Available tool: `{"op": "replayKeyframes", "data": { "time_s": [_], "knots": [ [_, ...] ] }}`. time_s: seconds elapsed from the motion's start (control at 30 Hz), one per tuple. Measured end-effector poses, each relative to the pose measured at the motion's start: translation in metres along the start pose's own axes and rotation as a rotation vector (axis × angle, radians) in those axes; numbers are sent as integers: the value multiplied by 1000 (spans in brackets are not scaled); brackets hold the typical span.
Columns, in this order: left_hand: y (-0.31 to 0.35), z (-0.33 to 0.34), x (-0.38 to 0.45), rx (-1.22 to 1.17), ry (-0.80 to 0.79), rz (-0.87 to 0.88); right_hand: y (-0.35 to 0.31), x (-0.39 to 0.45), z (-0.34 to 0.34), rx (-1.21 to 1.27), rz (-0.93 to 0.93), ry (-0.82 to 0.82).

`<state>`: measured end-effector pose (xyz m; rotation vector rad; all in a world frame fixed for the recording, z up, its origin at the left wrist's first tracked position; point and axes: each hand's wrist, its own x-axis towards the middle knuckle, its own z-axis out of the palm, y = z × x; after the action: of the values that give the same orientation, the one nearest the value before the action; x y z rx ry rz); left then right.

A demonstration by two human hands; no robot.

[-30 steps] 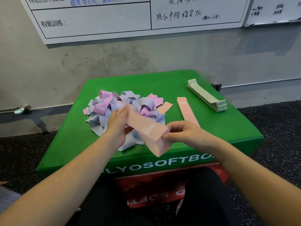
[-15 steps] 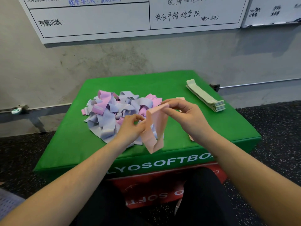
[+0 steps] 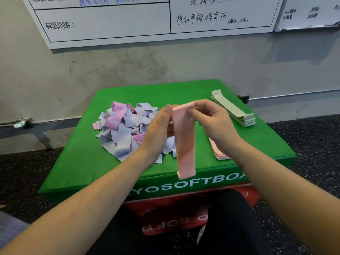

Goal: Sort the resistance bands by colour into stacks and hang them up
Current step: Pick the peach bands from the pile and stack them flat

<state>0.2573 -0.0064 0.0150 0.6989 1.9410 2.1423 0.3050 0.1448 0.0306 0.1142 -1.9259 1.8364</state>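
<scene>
A peach-pink resistance band (image 3: 184,142) hangs straight down in front of me above the green soft box (image 3: 95,162). My left hand (image 3: 158,126) and my right hand (image 3: 213,118) both pinch its top end. Behind my left hand lies a tangled pile of lilac and pink bands (image 3: 121,129). A flat stack of peach-pink bands (image 3: 218,153) lies under my right wrist, partly hidden. A neat stack of pale green bands (image 3: 233,110) sits at the box's back right.
The green box rests on a red soft box (image 3: 165,218) on a dark speckled floor. A grey wall with whiteboards (image 3: 128,21) stands close behind. My dark-clothed knee (image 3: 230,218) is against the box's front.
Both hands have lifted the peach-pink band's top end and come together; the band has gone from a bent loop to hanging straight and flat.
</scene>
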Motion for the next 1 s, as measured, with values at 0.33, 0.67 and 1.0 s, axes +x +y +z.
{"op": "replayKeyframes", "data": {
  "time_s": [0.33,0.67,1.0],
  "knots": [
    [2,17,2,-66,64,-64,10,-1,-6,111,23,57],
    [13,33,27,-405,44,-216,62,-22,-31,-174,193,-224],
    [-9,63,87,-562,254,-364,87,-33,-60,-262,289,-93]
  ]
}}
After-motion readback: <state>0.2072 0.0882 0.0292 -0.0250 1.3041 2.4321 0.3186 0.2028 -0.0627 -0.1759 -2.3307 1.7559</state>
